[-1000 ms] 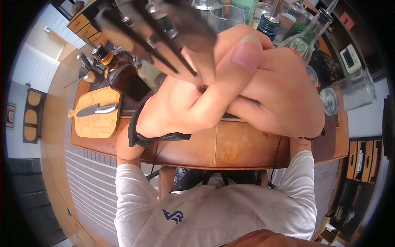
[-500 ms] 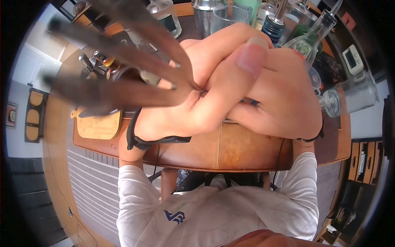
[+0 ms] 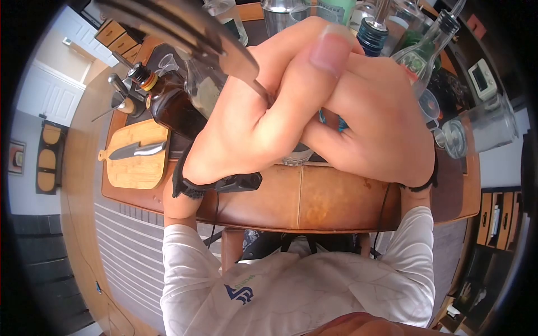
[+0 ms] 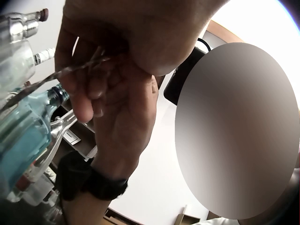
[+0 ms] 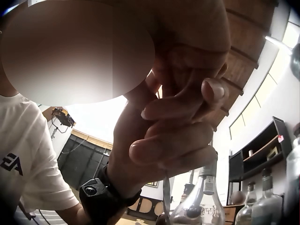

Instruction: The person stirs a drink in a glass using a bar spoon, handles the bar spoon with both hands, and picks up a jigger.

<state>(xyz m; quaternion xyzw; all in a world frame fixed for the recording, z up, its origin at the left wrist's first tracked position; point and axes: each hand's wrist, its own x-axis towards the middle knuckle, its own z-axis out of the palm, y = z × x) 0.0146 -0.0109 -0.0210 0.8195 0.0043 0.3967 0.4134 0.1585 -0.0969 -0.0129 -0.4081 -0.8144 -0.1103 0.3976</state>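
Note:
In the head view a long metal utensil with fork-like prongs (image 3: 196,42) juts up and left from my left hand (image 3: 241,120), pinched near its thumb. The left thumb lies across my right hand (image 3: 375,115), whose fingers are curled against the left. Whether the right fingers touch the utensil is hidden. The left wrist view shows a twisted metal stem (image 4: 63,71) running left from the joined hands. Below the left hand's fingers in the right wrist view hangs a stem (image 5: 167,192). Part of a clear glass (image 3: 297,155) shows beneath the hands.
A knife (image 3: 137,150) lies on a wooden board (image 3: 134,171) at the left, beside a brown bottle (image 3: 174,106). A shaker (image 3: 279,19) and several bottles stand behind the hands. At the right are a clear jar (image 3: 487,126) and a white timer (image 3: 482,79).
The prongs swung down and left, then back up toward the upper left. Both hands stay together, slightly higher than before. The knife, board and brown bottle are uncovered again, and the glass below shows.

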